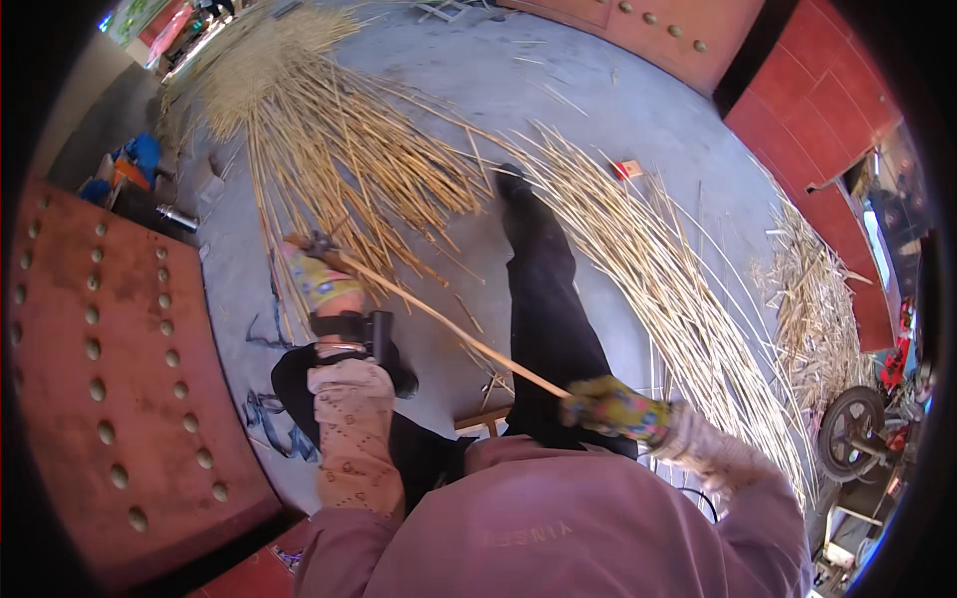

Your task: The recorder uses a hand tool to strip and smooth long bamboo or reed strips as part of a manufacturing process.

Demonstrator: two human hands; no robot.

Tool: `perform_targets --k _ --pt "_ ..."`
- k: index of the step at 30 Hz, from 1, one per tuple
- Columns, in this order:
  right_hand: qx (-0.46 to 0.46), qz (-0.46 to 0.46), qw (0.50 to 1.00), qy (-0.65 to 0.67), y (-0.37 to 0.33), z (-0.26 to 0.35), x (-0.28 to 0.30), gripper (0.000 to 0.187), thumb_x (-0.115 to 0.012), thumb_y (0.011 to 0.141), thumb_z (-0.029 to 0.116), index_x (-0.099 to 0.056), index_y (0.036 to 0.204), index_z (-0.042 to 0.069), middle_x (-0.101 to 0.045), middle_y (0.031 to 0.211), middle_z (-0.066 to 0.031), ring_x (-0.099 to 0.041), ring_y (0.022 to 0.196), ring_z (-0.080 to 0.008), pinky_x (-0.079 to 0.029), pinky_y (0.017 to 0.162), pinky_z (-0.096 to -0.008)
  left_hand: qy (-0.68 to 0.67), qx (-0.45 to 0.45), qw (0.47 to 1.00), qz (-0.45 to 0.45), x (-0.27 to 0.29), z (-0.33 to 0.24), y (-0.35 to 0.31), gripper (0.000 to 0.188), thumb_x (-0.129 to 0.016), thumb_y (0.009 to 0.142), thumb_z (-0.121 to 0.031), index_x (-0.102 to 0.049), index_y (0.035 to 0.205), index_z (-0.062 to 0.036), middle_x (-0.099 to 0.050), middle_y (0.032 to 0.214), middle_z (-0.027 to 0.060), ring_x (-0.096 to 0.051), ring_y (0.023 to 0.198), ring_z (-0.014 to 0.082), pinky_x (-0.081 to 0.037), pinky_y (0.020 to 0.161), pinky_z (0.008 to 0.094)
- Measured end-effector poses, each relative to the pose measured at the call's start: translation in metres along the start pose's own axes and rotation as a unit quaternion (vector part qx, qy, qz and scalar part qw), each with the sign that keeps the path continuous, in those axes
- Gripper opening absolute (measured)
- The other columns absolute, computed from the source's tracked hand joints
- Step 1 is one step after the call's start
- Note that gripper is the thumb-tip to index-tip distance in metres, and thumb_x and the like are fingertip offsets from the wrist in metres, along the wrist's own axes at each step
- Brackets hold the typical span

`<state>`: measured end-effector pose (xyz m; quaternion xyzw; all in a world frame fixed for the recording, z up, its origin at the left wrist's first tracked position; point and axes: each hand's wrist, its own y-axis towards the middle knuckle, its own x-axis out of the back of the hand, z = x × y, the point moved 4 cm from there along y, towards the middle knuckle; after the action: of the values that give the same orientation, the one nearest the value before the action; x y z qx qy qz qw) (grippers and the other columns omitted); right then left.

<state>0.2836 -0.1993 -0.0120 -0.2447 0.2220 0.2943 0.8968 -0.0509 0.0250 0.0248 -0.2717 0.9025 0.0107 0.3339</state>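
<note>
A long tan stalk (454, 327) slants across my lap between my two hands. My right hand (616, 411), in a green and yellow patterned glove, is closed around its near right end. My left hand (321, 277), in a similar patterned glove, is closed at the far left end. A small dark object (319, 242) shows at its fingers, where the stalk meets them; blur hides its kind. Ahead of my left hand lies a big fanned pile of brownish stalks (339, 149). Paler stalks (648, 239) lie in a long bundle beyond my right hand.
A red studded door panel (130, 369) stands at the left, another (648, 25) at the far side. Dry husks (817, 299) are heaped at the right near a wheel (852, 434). A small red box (626, 169) and a metal flask (177, 216) lie on the floor.
</note>
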Motion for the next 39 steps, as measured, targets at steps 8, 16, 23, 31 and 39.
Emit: perform_targets --k 8,16,23,31,39 --pt "0.054 -0.451 0.696 -0.556 -0.095 0.041 0.235 0.036 -0.050 0.079 0.014 -0.045 0.111 -0.001 -0.053 0.103 -0.0140 -0.054 0.084 -0.0201 -0.045 0.067 -0.0263 -0.033 0.064 0.997 0.004 0.060 -0.033 0.058 0.044 -0.045 0.075 -0.058 -0.043 0.064 -0.0150 -0.042 0.051 -0.0012 -0.037 0.036 0.0118 -0.031 0.035 0.0220" --pt "0.059 0.019 0.985 -0.159 0.271 0.105 0.051 0.037 -0.044 0.083 0.022 -0.043 0.114 0.002 -0.055 0.100 -0.0112 -0.054 0.085 -0.0180 -0.043 0.073 -0.0269 0.013 0.110 0.993 -0.050 0.043 -0.054 0.010 0.047 -0.041 0.078 -0.055 -0.050 0.073 -0.0088 -0.049 0.058 0.0022 -0.047 0.046 0.0156 -0.041 0.042 0.0271" --pt "-0.090 -0.001 0.860 -0.503 0.461 -0.149 0.094 0.034 -0.042 0.081 0.019 -0.046 0.111 0.004 -0.055 0.103 -0.0124 -0.053 0.089 -0.0211 -0.043 0.075 -0.0301 -0.048 0.210 0.976 -0.016 0.037 -0.063 -0.023 0.048 -0.037 0.079 -0.056 -0.047 0.066 -0.0113 -0.045 0.050 0.0010 -0.044 0.041 0.0140 -0.038 0.041 0.0256" --pt "-0.146 -0.128 0.845 -0.499 0.497 -0.245 0.107 0.030 -0.047 0.076 0.014 -0.053 0.105 0.006 -0.055 0.104 -0.0100 -0.051 0.096 -0.0243 -0.040 0.082 -0.0334 0.031 0.223 0.964 -0.142 0.044 -0.073 -0.022 0.054 -0.035 0.076 -0.063 -0.044 0.060 -0.0119 -0.035 0.041 0.0011 -0.037 0.029 0.0153 -0.031 0.029 0.0262" --pt "0.023 -0.078 0.971 -0.224 0.510 -0.152 0.116 0.029 -0.051 0.076 0.013 -0.056 0.103 0.004 -0.056 0.104 -0.0093 -0.053 0.094 -0.0240 -0.042 0.081 -0.0335 -0.017 0.213 0.971 -0.106 0.043 -0.068 -0.027 0.048 -0.040 0.079 -0.055 -0.051 0.080 -0.0077 -0.049 0.054 0.0039 -0.047 0.038 0.0163 -0.038 0.034 0.0274"
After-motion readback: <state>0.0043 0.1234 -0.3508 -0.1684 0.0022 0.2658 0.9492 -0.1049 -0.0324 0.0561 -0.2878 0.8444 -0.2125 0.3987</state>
